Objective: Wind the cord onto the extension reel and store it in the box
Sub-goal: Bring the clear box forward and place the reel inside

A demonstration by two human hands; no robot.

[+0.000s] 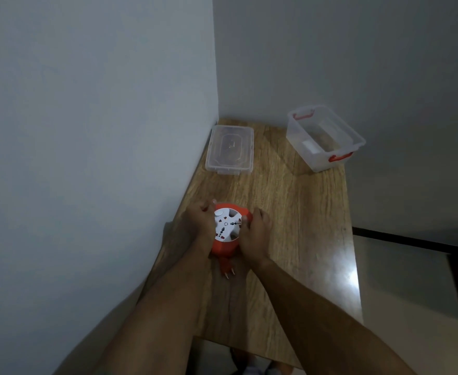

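Head view showed wooden table [290, 239] under both hands. Clear box [323, 139] stood open, well beyond right hand [254, 234]; its lid [230, 150] lay beyond left hand [198, 226]. Orange extension reel [226, 231] sat between hands, each hand curled round one side, white socket face up. Plug [227, 267] hung at near side, prongs toward person; cord appeared fully wound. Advice: keep plug tucked, lift reel level with both hands, lower straight into box.
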